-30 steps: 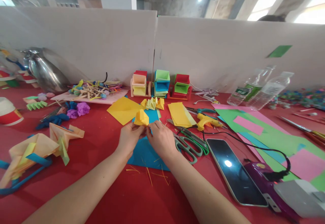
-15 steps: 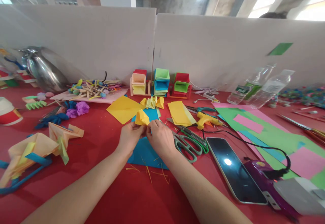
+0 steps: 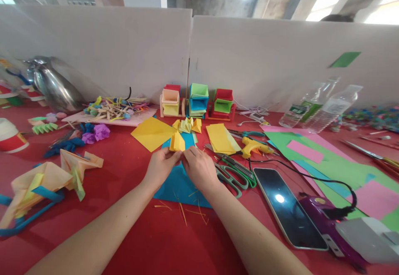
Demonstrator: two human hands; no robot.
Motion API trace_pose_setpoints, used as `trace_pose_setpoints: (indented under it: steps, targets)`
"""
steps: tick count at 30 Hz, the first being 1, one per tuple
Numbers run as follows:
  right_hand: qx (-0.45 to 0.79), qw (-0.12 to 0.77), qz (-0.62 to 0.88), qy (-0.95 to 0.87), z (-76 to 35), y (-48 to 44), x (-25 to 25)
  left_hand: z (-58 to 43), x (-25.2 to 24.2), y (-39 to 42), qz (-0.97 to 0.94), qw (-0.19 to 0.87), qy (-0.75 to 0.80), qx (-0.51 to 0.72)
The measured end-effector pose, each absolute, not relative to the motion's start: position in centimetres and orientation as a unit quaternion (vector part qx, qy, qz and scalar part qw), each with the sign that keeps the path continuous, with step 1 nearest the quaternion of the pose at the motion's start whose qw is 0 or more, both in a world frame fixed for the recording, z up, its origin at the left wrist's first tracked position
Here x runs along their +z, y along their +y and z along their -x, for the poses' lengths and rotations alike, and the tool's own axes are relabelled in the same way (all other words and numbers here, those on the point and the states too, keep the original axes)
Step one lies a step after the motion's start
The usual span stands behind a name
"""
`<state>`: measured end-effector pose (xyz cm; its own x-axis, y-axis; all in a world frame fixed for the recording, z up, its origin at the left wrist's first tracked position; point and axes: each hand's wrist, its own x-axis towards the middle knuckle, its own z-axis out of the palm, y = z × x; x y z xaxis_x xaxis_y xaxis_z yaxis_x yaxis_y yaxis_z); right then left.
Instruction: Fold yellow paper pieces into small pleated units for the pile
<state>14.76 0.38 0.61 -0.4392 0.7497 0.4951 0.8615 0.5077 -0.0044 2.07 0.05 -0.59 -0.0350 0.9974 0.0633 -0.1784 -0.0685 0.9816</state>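
Observation:
A small folded yellow paper piece (image 3: 177,142) stands up between my hands, over blue paper (image 3: 177,189). My left hand (image 3: 159,166) grips its lower left side between thumb and fingers. The closed fingers of my right hand (image 3: 199,167) pinch at its lower right edge; their tips are partly hidden. Just beyond the hands sit several pleated yellow paper pieces (image 3: 187,125). Flat yellow sheets lie to either side, one large yellow sheet (image 3: 152,134) at left and a stack of yellow paper (image 3: 222,138) at right.
Green-handled scissors (image 3: 232,179), a cutter (image 3: 238,167), a yellow glue gun (image 3: 254,147) and a phone (image 3: 288,208) lie to the right. Folded peach paper models (image 3: 42,179) are at left. Small coloured paper stands (image 3: 198,100) line the white partition (image 3: 93,50). Plastic bottles (image 3: 333,107) stand at back right.
The folded yellow paper has turned more upright and shifted slightly right. My fingers have closed in around its lower edge. The blue paper beneath has shifted a little.

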Motion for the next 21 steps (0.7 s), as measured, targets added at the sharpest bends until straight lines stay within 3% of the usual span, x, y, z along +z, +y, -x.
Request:
trace_pose_setpoints:
  steps: [3, 10, 15, 21]
  targets:
    - [-0.048, 0.272, 0.458, -0.845, -15.0, 0.5, 0.7, -1.5, -0.5, 0.4, -0.46, 0.521, 0.456, 0.555]
    - [0.15, 0.481, 0.491, -0.711, -16.3, 1.5, 0.9, -0.2, -0.5, 0.8, -0.543, 0.565, 0.456, 0.422]
    - [0.369, 0.449, 0.469, -0.665, -16.9, 2.2, 0.4, 0.0, -0.5, 0.7, -0.623, 0.517, 0.448, 0.38]
    - [0.41, 0.436, 0.442, -0.668, -17.0, 1.8, 0.8, -0.3, -0.1, 0.4, -0.647, 0.445, 0.46, 0.414]
